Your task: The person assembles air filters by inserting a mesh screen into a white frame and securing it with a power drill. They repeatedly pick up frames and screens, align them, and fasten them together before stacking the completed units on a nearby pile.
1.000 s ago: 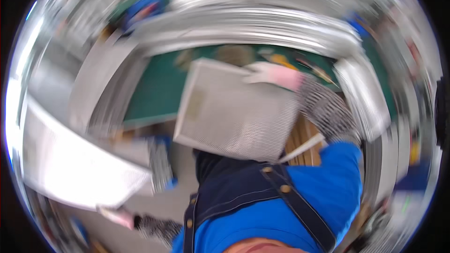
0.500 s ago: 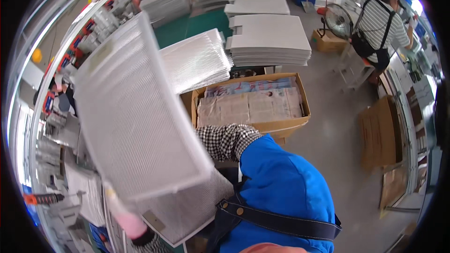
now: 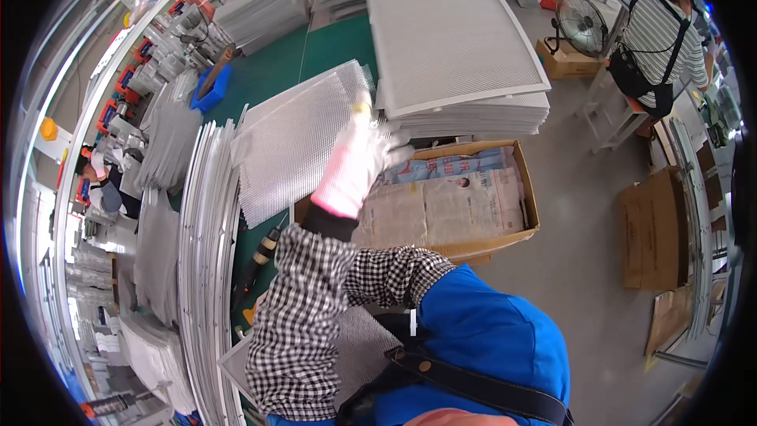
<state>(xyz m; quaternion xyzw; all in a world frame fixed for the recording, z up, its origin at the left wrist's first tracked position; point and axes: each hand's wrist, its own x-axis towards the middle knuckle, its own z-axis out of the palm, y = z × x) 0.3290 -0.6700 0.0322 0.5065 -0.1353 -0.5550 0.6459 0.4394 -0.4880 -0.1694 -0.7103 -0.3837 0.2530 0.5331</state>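
My left hand [image 3: 359,159], in a white and pink glove, reaches forward above the box with its fingers apart and somewhat blurred. It holds nothing. Just beyond the fingertips, a white-framed mesh panel [image 3: 457,39] lies on a stack of similar panels [image 3: 481,116]. Silvery mesh sheets [image 3: 292,138] rest on the green table, left of this hand. My right arm, in a blue sleeve and checked cuff [image 3: 398,272], bends across my front, and its hand is hidden behind my left forearm. Part of another mesh panel [image 3: 367,351] shows close to my body.
An open cardboard box [image 3: 473,248] holds newspaper-like sheets. Long metal strips [image 3: 201,268], a power screwdriver [image 3: 256,260] and a blue bin [image 3: 211,88] lie on the left. A person [image 3: 662,39] sits at far right near a fan [image 3: 582,24]. Cartons [image 3: 654,229] stand on the floor.
The framed mesh panel has gone from in front of me onto the right-hand stack and is out of my hands. My left hand has swung from lower left up to the middle.
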